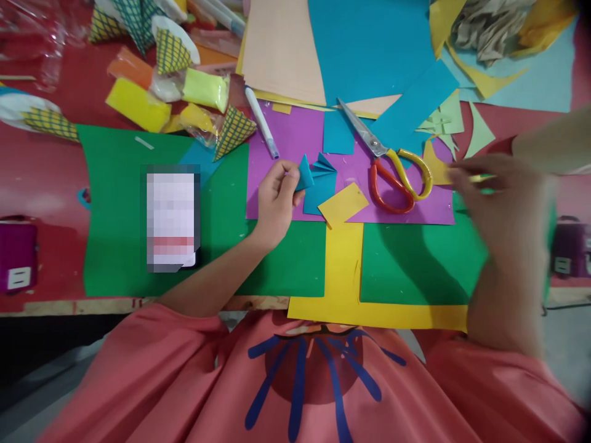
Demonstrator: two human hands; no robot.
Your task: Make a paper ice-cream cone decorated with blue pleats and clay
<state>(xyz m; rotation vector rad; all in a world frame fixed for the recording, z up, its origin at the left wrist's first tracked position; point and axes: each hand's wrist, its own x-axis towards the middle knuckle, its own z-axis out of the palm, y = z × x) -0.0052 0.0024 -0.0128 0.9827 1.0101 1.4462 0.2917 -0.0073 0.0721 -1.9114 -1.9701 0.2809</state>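
Note:
My left hand (279, 191) pinches a small folded piece of blue paper (305, 175) between thumb and fingers, above the purple sheet (286, 126). Just right of it lies another pleated blue paper piece (324, 163), close to a blue paper square (318, 195). A yellow paper rectangle (344, 204) rests beside these. Scissors (376, 146) with red and yellow handles lie with their blades pointing up and left. Over the right side, my right hand (505, 200) is smeared by motion near the yellow paper scrap (436, 165); its fingers are not clear.
A phone (170, 221) lies left on the green sheet (117, 258). Behind are a white marker (261, 122), clay packs (138, 103), patterned cones (234, 130), large blue paper (369, 49) and green scraps (480, 132). Another person's arm (554, 141) reaches in from the right.

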